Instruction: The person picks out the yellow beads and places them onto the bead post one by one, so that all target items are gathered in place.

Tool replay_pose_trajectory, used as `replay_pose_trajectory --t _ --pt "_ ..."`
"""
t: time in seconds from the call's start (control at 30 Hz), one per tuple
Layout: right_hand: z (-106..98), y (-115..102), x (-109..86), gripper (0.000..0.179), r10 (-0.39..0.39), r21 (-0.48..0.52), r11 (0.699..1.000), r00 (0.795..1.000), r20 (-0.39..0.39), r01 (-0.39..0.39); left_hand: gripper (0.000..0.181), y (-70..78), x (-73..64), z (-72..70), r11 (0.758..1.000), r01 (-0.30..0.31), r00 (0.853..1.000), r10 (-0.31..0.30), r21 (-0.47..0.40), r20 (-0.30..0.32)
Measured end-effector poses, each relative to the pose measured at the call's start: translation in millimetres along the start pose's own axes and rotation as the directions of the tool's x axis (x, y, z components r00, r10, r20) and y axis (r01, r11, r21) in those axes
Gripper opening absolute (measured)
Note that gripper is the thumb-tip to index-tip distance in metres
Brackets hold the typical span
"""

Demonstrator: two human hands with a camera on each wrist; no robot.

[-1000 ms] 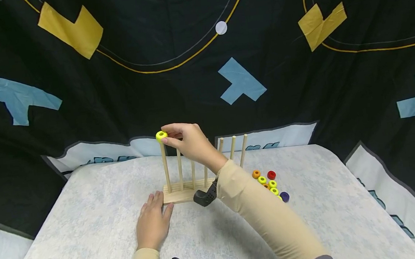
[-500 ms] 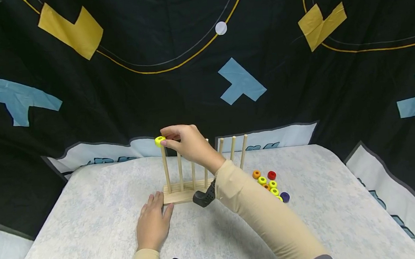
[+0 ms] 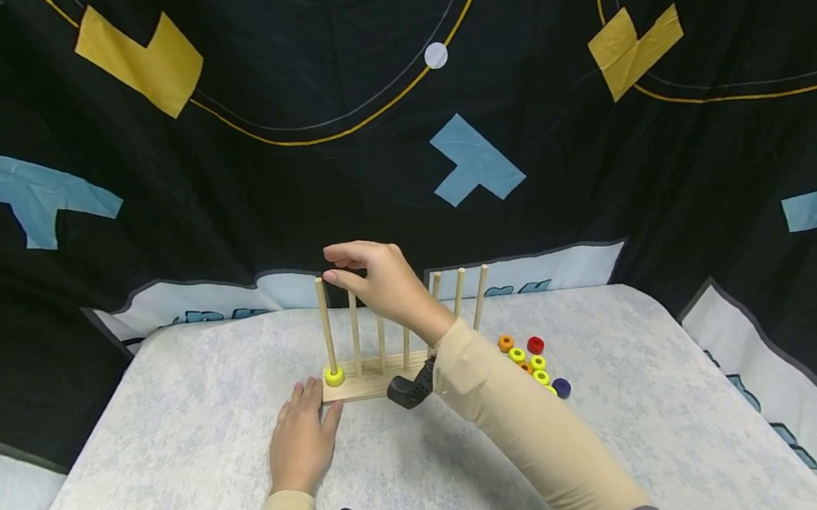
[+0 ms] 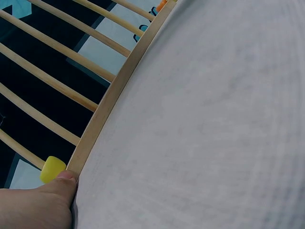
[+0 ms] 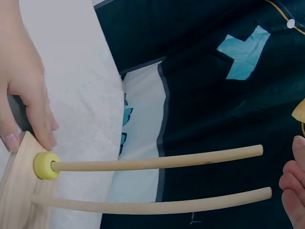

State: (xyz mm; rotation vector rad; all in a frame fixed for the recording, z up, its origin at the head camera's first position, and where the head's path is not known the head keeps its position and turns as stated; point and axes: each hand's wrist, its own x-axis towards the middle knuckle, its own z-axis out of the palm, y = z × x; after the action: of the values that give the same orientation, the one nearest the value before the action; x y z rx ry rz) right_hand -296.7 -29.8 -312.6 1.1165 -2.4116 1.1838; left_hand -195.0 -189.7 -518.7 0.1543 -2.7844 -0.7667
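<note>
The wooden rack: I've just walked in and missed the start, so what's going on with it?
A person is putting beads on it by hand. Their left hand rests against the left end of the wooden rack. One yellow bead sits at the bottom of the leftmost peg. The right hand is near that peg's top, holding nothing. More beads lie on the table, right of the rack.

Behind the right hand (image 3: 385, 286) hangs a creased black cloth (image 3: 565, 191), with a blue shape (image 3: 473, 158) up to the hand's right, a yellow shape (image 3: 146, 63) up to its left, and thin curved lines above. Below the hand spreads a pale mottled tabletop (image 3: 178, 474), flanked by dark-edged white panels (image 3: 803, 406).
</note>
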Motion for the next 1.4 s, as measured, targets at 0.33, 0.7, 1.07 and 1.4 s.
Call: replay_pose_trajectory --t 0.33,0.7,1.07,1.4 --pt "-4 -2 -14.7 0.036 -0.065 0.018 0.998 0.996 -0.060 0.066 0.063 1.0 -0.3 -1.8 1.000 0.012 1.000 -0.012 0.002 0.001" --pt "-2 -4 -35.3 0.035 -0.081 0.092 0.992 0.993 -0.082 0.089 0.062 0.2 -0.6 -2.2 1.000 0.013 1.000 -0.013 -0.003 -0.009" --pt "1 -3 -60.3 0.038 -0.081 0.127 0.988 0.993 -0.081 0.091 0.063 1.9 -0.5 -0.9 1.000 0.024 1.000 -0.024 0.001 0.000" --pt "7 -3 -79.1 0.038 -0.086 0.141 0.985 0.994 -0.069 0.095 0.063 2.7 -1.3 -0.2 1.000 0.023 1.000 -0.023 0.006 -0.003"
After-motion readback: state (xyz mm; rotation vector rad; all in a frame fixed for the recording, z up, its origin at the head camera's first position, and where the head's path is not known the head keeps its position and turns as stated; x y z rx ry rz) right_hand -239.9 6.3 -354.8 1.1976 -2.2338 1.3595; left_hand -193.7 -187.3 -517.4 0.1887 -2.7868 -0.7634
